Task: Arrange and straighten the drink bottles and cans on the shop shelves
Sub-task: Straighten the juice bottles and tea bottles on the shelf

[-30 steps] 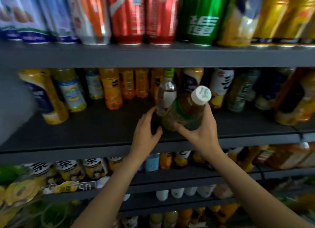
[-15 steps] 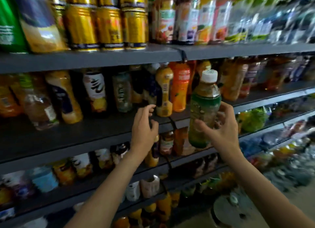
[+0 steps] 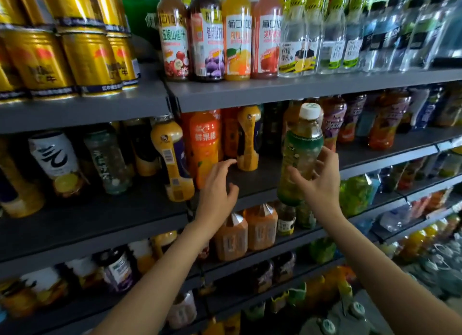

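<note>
Right hand [image 3: 322, 184]: fingers clamped on the green-labelled tea bottle [image 3: 300, 154], white cap up, nearly upright.
Tea bottle: in the air, in front of the middle shelf [image 3: 260, 184], not resting on it.
Left hand [image 3: 217, 192]: fingers apart and curled, empty, just beside the orange juice bottle [image 3: 205, 147] on the same shelf.

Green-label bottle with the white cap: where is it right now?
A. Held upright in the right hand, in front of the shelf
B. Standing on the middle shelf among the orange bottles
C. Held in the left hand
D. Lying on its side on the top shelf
A: the green-label bottle is upright in the right hand, off the shelf board; the left hand is open and empty.
</note>
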